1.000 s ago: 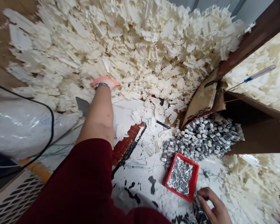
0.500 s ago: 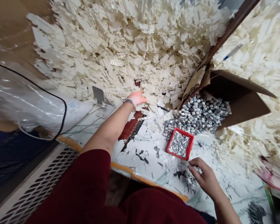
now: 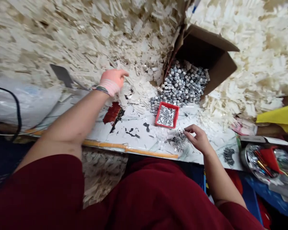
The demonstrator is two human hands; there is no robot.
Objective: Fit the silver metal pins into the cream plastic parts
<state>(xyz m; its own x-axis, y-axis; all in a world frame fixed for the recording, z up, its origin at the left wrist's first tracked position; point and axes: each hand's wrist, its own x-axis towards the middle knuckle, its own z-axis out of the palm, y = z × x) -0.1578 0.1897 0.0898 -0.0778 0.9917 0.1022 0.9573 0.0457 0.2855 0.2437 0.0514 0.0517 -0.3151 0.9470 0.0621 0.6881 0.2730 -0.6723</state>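
Note:
My left hand [image 3: 112, 82], in a pale pink glove with a band at the wrist, is over the near edge of a big heap of cream-white plastic pieces [image 3: 139, 41]. One finger stretches to the right; the others are partly hidden, and I see nothing held. My right hand [image 3: 197, 138] is bare, thumb and forefinger pinched together; what sits between them is too small to make out. It hovers beside a loose pile of small metal pins [image 3: 178, 141]. Just beyond is a red square tray [image 3: 156, 119] filled with shiny metal pins.
A cardboard box [image 3: 220, 72] lies on its side, spilling small grey-and-white blocks [image 3: 182, 86]. A grey metal plate [image 3: 61, 75] stands at left near clear plastic wrapping [image 3: 36, 102]. At right are a metal bowl of tools [image 3: 248, 161] and dark pins [image 3: 228, 156]. Orange tape [image 3: 148, 152] lines the table's front edge.
The view has swung right and tilted down, bringing the bowl at right into sight. My left hand now shows a finger stretched rightward. My right hand keeps its pinch near the pins.

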